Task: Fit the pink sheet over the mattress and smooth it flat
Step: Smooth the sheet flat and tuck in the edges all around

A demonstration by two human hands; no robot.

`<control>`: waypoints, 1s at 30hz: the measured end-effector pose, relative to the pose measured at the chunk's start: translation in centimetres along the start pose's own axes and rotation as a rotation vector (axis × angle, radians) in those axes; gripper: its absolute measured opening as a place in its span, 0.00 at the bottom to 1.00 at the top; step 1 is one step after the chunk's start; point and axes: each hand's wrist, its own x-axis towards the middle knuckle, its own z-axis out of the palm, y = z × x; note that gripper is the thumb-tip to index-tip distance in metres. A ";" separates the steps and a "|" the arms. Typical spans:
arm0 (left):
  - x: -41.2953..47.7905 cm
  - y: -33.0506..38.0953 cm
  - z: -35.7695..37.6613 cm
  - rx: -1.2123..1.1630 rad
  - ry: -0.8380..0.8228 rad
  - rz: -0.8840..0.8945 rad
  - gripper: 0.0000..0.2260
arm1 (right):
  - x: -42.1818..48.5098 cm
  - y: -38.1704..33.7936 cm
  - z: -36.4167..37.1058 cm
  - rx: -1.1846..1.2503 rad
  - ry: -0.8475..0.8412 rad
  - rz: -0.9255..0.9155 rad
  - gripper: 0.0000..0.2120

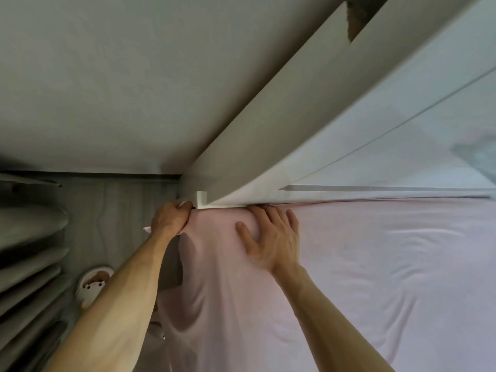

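Observation:
The pink sheet [375,264] covers the mattress across the right and lower part of the head view, with soft wrinkles on the right and folds along the left side. My left hand [171,218] grips the sheet's edge at the mattress corner, just left of the white headboard end. My right hand [273,237] presses flat on the sheet over the corner, fingers spread, fingertips at the headboard's lower edge. The mattress itself is hidden under the sheet.
A white headboard [295,130] rises from the corner toward the upper right. A grey wall [107,76] fills the top left. Grey wood floor [120,210] lies at left with a pink slipper [91,285] and pleated curtain folds [26,264].

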 end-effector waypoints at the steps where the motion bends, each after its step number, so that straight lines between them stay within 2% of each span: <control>1: 0.3 -0.4 0.2 -0.025 -0.015 -0.006 0.16 | 0.0 0.0 0.3 0.001 0.010 0.010 0.21; 5: 0.8 -0.8 0.0 -0.042 -0.051 -0.039 0.20 | -0.1 -0.4 0.8 -0.010 0.053 0.026 0.19; 10: 0.9 -2.0 1.6 -0.105 0.087 0.000 0.22 | -0.2 0.0 1.3 -0.012 0.084 0.000 0.20; 12: 0.5 -1.7 1.5 -0.047 0.122 0.039 0.22 | -0.4 0.1 1.5 -0.030 0.116 -0.014 0.20; 15: 0.2 -1.1 0.6 0.160 0.190 0.165 0.16 | -0.8 -0.1 1.8 -0.039 0.152 -0.008 0.21; 17: 0.3 -1.2 0.0 0.181 0.189 0.216 0.12 | -1.4 -0.3 1.8 -0.018 0.189 0.016 0.22; 19: 0.4 -2.2 -0.7 0.056 0.165 0.164 0.11 | -2.4 -0.5 1.9 0.013 0.223 0.050 0.24; 21: -0.5 -3.5 -1.6 -0.098 0.275 0.070 0.16 | -3.5 -1.1 2.2 0.024 0.243 0.072 0.26; 23: -1.7 -4.9 -2.1 -0.132 0.382 -0.032 0.22 | -4.1 -1.6 2.4 0.017 0.242 0.092 0.28; 24: -2.6 -5.3 -2.0 -0.162 0.337 -0.073 0.24 | -4.2 -1.8 2.4 0.013 0.239 0.102 0.28; 28: -4.6 -4.0 -0.2 -0.582 -0.142 -0.251 0.27 | -4.1 -2.0 2.3 0.002 0.257 0.104 0.28; 30: -3.6 -2.5 0.3 -0.643 -0.142 -0.246 0.27 | -3.9 -1.9 2.4 -0.003 0.260 0.095 0.26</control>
